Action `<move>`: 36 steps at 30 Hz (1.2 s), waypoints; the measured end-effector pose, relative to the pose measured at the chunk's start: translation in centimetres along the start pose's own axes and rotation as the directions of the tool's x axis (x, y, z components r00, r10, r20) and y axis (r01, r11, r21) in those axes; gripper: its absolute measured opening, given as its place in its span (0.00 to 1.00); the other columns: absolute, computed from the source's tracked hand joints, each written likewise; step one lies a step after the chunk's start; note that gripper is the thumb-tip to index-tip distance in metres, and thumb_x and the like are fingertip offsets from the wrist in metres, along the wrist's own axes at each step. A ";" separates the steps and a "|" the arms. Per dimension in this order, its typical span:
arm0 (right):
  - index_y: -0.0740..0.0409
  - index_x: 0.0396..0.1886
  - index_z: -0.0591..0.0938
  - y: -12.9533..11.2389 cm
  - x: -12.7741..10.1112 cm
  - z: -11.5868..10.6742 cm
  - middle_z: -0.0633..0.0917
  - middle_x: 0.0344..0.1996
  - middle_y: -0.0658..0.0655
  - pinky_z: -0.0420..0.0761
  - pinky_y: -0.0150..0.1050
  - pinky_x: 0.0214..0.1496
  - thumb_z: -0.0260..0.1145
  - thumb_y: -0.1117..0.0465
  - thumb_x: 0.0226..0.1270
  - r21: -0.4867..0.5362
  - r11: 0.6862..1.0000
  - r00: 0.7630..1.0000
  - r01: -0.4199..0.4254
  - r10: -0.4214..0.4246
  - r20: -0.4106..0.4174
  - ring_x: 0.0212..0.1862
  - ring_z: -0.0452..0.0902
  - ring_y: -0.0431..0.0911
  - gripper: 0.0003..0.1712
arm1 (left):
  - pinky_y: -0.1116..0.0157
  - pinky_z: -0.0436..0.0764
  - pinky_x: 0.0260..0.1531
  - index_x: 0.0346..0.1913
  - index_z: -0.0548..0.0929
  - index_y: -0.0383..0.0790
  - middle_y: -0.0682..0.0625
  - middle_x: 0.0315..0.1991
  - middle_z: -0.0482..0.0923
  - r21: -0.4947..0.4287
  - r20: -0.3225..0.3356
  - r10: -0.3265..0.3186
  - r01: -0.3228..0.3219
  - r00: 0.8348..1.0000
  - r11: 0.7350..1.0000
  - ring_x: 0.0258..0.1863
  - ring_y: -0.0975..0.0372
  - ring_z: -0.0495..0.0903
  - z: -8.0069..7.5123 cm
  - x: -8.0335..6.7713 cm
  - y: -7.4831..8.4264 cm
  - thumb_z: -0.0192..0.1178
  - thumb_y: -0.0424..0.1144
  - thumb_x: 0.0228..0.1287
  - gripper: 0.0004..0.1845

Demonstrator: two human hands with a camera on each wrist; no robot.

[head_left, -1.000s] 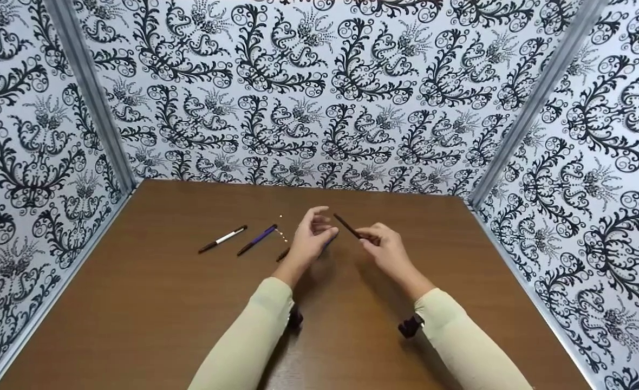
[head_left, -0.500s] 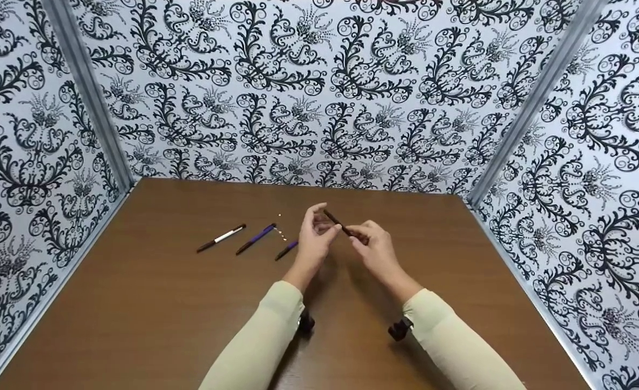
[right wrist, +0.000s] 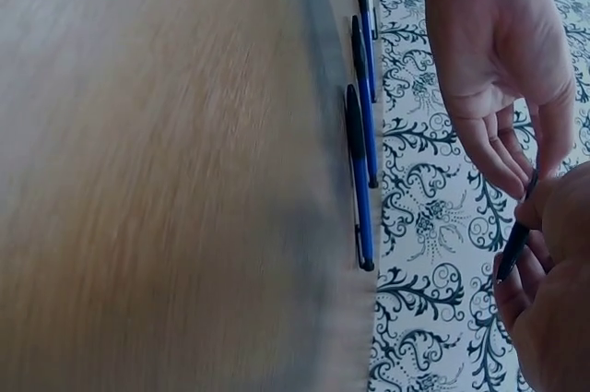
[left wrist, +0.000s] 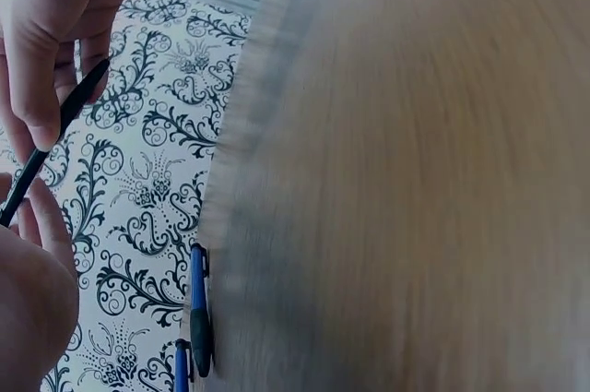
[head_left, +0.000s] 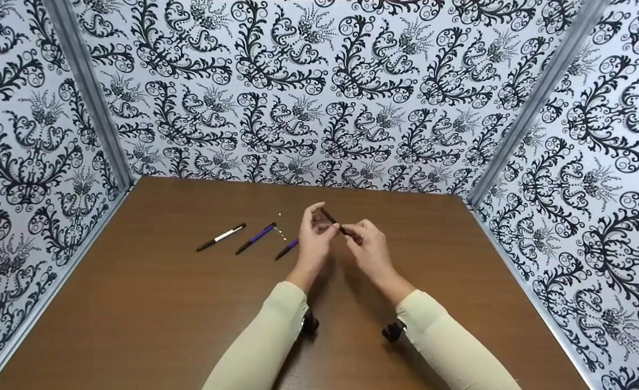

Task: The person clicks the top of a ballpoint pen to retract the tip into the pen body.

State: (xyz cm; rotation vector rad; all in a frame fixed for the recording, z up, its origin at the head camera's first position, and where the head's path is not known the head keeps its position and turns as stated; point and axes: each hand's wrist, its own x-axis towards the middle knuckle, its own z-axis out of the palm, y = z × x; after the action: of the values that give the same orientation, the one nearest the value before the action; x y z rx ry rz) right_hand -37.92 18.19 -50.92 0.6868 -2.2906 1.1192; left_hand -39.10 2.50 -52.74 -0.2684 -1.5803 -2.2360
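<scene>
A dark pen (head_left: 328, 216) slants between both hands above the table. My left hand (head_left: 314, 241) pinches its upper part, the thumb lying across it. With thumb and fingers, my right hand (head_left: 371, 249) holds the lower end. In the left wrist view the dark pen (left wrist: 83, 92) runs from one hand to the other. In the right wrist view one end of the pen (right wrist: 513, 252) sticks out by the right palm. Left of my left hand lies a blue-purple pen (head_left: 287, 249) with a black grip, partly hidden by that hand.
Farther left on the brown table (head_left: 189, 314) lie another blue-purple pen (head_left: 256, 238) and a white pen (head_left: 225, 236) with dark ends, roughly parallel. Small bright specks (head_left: 281, 234) show near the pens. Black-and-white patterned walls (head_left: 298, 108) enclose the back and sides.
The right hand has brought the dark pen leftward to the left hand, whose fingers now pinch it. The left hand has shifted slightly right, uncovering part of the nearest blue-purple pen.
</scene>
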 end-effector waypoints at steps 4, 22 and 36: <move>0.64 0.52 0.94 -0.2 -0.1 0.2 0.84 0.36 0.55 0.84 0.37 0.43 0.74 0.75 0.68 -0.007 1.000 1.000 -0.002 0.001 -0.006 0.38 0.83 0.46 0.14 | 0.64 0.88 0.47 0.70 0.77 0.33 0.38 0.53 0.75 0.006 -0.025 0.008 -0.007 1.000 1.000 0.47 0.54 0.85 0.1 0.0 0.1 0.67 0.15 0.67 0.31; 0.62 0.52 0.94 -0.8 0.0 0.7 0.84 0.36 0.55 0.86 0.38 0.42 0.74 0.75 0.69 -0.034 0.999 0.999 0.028 -0.029 -0.033 0.38 0.84 0.46 0.15 | 0.67 0.87 0.44 0.69 0.78 0.29 0.41 0.48 0.77 -0.052 -0.087 0.027 -0.032 0.996 0.998 0.44 0.53 0.85 0.4 0.1 0.1 0.67 0.15 0.65 0.29; 0.62 0.52 0.94 -1.4 0.4 0.5 0.83 0.35 0.55 0.85 0.38 0.42 0.74 0.75 0.69 -0.036 0.999 1.000 0.012 -0.013 -0.026 0.38 0.83 0.46 0.15 | 0.65 0.89 0.40 0.70 0.80 0.30 0.41 0.46 0.80 -0.077 -0.123 -0.014 0.004 0.992 0.997 0.42 0.56 0.86 0.6 0.2 0.6 0.65 0.15 0.65 0.30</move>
State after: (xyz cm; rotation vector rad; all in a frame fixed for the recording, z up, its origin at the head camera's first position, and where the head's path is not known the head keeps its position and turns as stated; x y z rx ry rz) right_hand -37.44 16.91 -50.18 0.6685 -2.2757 1.0726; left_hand -39.07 2.81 -51.92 -0.1407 -1.4367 -2.2763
